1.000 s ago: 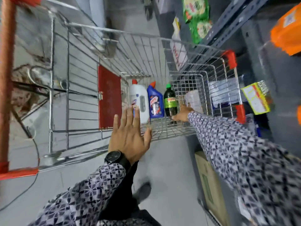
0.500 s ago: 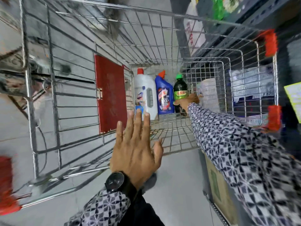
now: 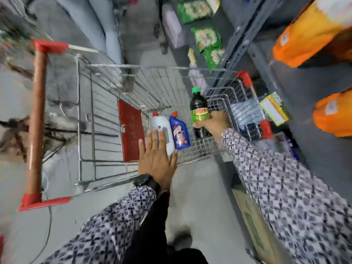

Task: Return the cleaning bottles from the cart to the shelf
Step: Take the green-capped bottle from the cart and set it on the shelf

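Observation:
A wire shopping cart (image 3: pixel 106 119) with red corners stands in the aisle. Inside it, at the near end, a white bottle (image 3: pixel 163 130) with a red cap and a blue bottle (image 3: pixel 179 133) with a red nozzle stand side by side. My right hand (image 3: pixel 216 125) grips a dark bottle (image 3: pixel 199 109) with a green cap and green label, raised above the cart floor. My left hand (image 3: pixel 155 159) hovers flat with fingers spread over the cart's near edge, just in front of the white bottle. The grey metal shelf (image 3: pixel 253 44) runs along the right.
Orange packs (image 3: pixel 308 33) and green packets (image 3: pixel 207 38) fill the shelf. A yellow-edged box (image 3: pixel 274 108) sits at shelf level beside the cart. A cardboard box (image 3: pixel 253 225) lies on the floor under my right arm. A red flap (image 3: pixel 130 130) hangs inside the cart.
My right hand has closed on the dark green-capped bottle and lifted it up from beside the blue bottle. The left hand stays spread over the cart. The view has pulled back.

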Available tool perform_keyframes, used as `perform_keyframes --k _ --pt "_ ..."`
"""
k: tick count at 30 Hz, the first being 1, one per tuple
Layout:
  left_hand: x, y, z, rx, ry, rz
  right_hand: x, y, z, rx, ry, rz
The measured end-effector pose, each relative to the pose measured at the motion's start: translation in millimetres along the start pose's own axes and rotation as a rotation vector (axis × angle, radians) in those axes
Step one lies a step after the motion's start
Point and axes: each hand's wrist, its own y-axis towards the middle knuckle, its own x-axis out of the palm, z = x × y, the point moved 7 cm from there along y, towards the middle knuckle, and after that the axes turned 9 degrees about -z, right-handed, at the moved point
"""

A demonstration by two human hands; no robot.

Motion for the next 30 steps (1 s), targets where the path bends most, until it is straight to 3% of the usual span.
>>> perform_keyframes --k 2,5,11,15,17,20,24,27,30 --pt "-26.7 -12.3 21.2 0.048 -0.044 0.049 -31.3 -52.1 -12.9 -0.122 0.029 0.082" --pt "-89.2 -48.8 78.7 0.206 -0.125 0.254 -87.6 -152.7 -33.5 -0.300 0.103 0.252" --pt "-209.3 -171.3 247.6 0.725 -0.281 0.611 -217.4 -403.7 -42.3 -0.570 0.227 0.665" --pt "-239.7 -263.5 366.7 1.130 -0.359 0.754 -290.0 -551.2 -11.2 -0.654 0.233 0.942" --pt "-237.1 -294.2 417.8 1.318 -0.343 0.746 -307.1 -609.2 11.1 -0.662 0.228 1.084" --pt "-222.6 -316.6 505.5 1.452 -0.180 0.543 -315.7 -686.0 48.7 -0.630 0.206 1.354" --pt "-189.9 -314.6 600.5 1.334 0.355 0.261 -312.8 -733.9 90.5 -0.538 0.215 1.568" --pt "-171.0 -306.2 620.0 1.312 0.674 0.242 -310.2 -740.6 111.9 -0.452 0.227 1.638" --pt "-167.1 -301.7 618.2 1.331 0.746 0.247 -307.4 -737.3 125.7 -0.411 0.241 1.685"
